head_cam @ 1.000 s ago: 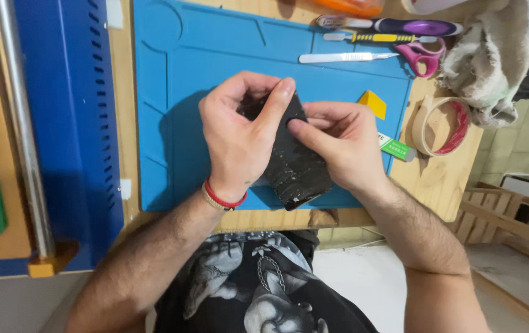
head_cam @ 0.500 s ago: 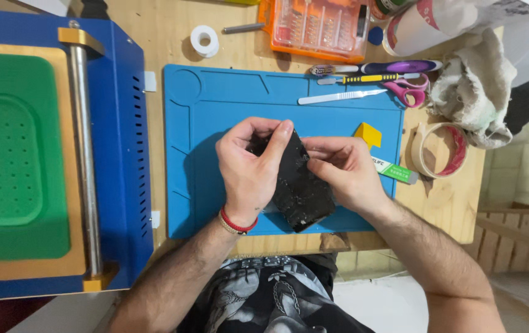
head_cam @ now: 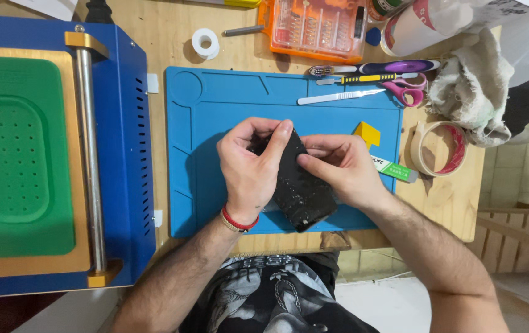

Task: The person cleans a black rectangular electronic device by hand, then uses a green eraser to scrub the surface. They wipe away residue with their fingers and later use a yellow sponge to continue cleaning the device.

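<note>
Two hands gripping a black phone panel over the blue mat

Both hands hold one black phone panel above the blue work mat. Left hand wraps its far end, fingers curled over the top edge, index finger laid along the face, pinching it. Right hand clasps the right side, thumb pressed on the face near the middle, fingers closed behind it.

Panel's long axis runs diagonal: far end up-left under the left fingers, near end down-right toward the mat's front edge. Near corner rounded. Face is glossy black, speckled with pale flecks and crumbs, looks cracked or residue-covered, can't tell which.

Just right of the right hand: yellow wedge pick on the mat, and a small white-and-green tube lying across the mat's right edge, label partly hidden. Further right a tape roll, tan with red inner rim, flat on the wooden table. Mat's top edge: scalpel, pink-handled scissors, purple-handled tool, yellow-black tool. Behind them an orange bit case, clear lid. Crumpled grey rag top right. Small white tape ring top left of the mat. Far left a blue machine with green perforated pad and steel roller bar. Red bracelet on the left wrist
</note>
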